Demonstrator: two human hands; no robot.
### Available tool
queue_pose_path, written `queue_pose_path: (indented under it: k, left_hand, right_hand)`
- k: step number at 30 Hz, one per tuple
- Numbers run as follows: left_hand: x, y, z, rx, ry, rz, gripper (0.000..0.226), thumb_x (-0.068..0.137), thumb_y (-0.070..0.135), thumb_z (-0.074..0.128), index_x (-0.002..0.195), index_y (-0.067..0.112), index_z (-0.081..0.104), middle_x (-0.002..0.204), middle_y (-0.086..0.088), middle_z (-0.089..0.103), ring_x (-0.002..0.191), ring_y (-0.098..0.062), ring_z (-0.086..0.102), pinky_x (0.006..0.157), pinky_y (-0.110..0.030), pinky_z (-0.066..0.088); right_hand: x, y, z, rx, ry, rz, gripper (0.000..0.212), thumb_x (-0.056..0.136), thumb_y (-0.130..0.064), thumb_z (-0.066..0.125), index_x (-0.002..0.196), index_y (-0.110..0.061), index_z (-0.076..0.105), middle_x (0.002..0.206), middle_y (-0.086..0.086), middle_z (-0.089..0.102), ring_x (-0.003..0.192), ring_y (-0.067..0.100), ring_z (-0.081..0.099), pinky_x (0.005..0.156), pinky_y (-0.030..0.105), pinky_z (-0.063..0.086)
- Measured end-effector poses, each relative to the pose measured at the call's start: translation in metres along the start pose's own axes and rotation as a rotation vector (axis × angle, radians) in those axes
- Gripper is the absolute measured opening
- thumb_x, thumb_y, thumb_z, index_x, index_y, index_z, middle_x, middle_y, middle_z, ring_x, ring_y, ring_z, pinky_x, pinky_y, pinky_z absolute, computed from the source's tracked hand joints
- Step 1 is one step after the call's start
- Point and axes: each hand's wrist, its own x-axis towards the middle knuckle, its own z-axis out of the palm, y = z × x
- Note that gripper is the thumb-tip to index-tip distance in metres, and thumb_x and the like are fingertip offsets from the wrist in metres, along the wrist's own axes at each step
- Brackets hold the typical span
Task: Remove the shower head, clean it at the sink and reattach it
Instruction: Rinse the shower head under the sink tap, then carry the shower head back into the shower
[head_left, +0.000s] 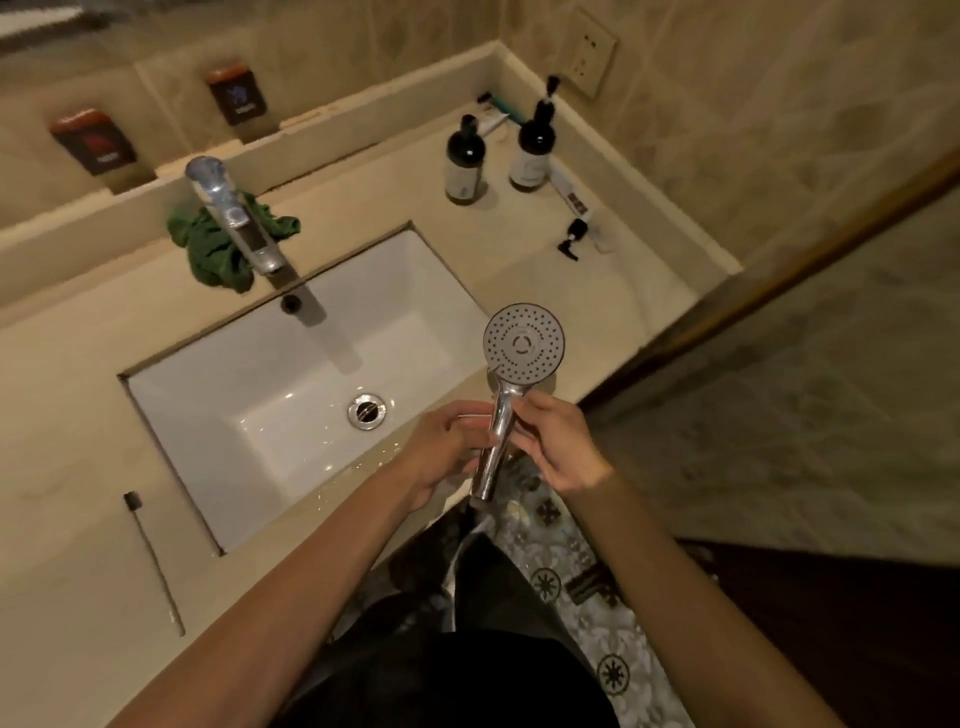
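Both hands hold the shower head (522, 345) by its chrome handle, over the counter's (72, 395) front edge, at about 4 o'clock from the sink (218, 410). Spray face turned up toward the camera, round, grey, dotted with nozzles; handle runs down and slightly left from it. Left hand (447, 447) wraps the handle from the left, fingers curled on it around mid-length. Right hand (558, 441) closes on it from the right, fingertips on the upper handle just below the face. Handle's lower end pokes out below both hands, free, no hose on it that I can see. Sink rectangular, white, water droplets glinting on its floor and front rim; drain (367, 411) near the basin's front, at 9 o'clock from the hands. Faucet (231, 218) at 12 o'clock of the basin, spout reaching over the rear rim. Green cloth (218, 249) bunched behind and beside the faucet base. Two dark bottles (466, 161) upright at 1 o'clock on the counter, near the back corner. A tube with a black cap (576, 218) lies to their right along the side wall. A thin stick-like tool (153, 561) lies on the counter at 8 o'clock of the basin; cannot tell what it is.
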Motion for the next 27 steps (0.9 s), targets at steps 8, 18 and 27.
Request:
queue_pose_path:
  k: [8, 18, 27]
  left_hand:
    - [-0.001, -0.016, 0.076, 0.19, -0.217, 0.003, 0.037, 0.079, -0.003, 0.077, 0.11, 0.016, 0.069, 0.099, -0.001, 0.079, 0.093, -0.017, 0.075, 0.082, -0.036, 0.061]
    - [-0.044, -0.067, 0.195, 0.433, -0.485, 0.18, 0.038, 0.08, -0.008, 0.076, 0.113, 0.009, 0.067, 0.105, -0.004, 0.071, 0.079, -0.006, 0.073, 0.068, -0.025, 0.061]
    - [-0.133, -0.143, 0.335, 0.61, -0.748, 0.287, 0.039, 0.077, -0.005, 0.08, 0.106, 0.018, 0.068, 0.106, -0.004, 0.073, 0.086, -0.008, 0.073, 0.071, -0.022, 0.057]
  right_hand:
    - [-0.07, 0.01, -0.07, 0.063, 0.186, -0.223, 0.022, 0.103, -0.001, 0.054, 0.111, -0.008, 0.073, 0.112, 0.014, 0.076, 0.109, 0.029, 0.073, 0.092, 0.04, 0.062]
    - [-0.187, 0.036, -0.169, 0.201, 0.394, -0.467, 0.022, 0.104, 0.001, 0.052, 0.119, 0.001, 0.068, 0.106, 0.013, 0.075, 0.105, 0.023, 0.071, 0.096, 0.035, 0.059]
    - [-0.348, 0.075, -0.269, 0.186, 0.731, -0.618, 0.021, 0.102, -0.002, 0.058, 0.101, -0.013, 0.076, 0.114, 0.021, 0.075, 0.113, 0.036, 0.07, 0.105, 0.055, 0.052]
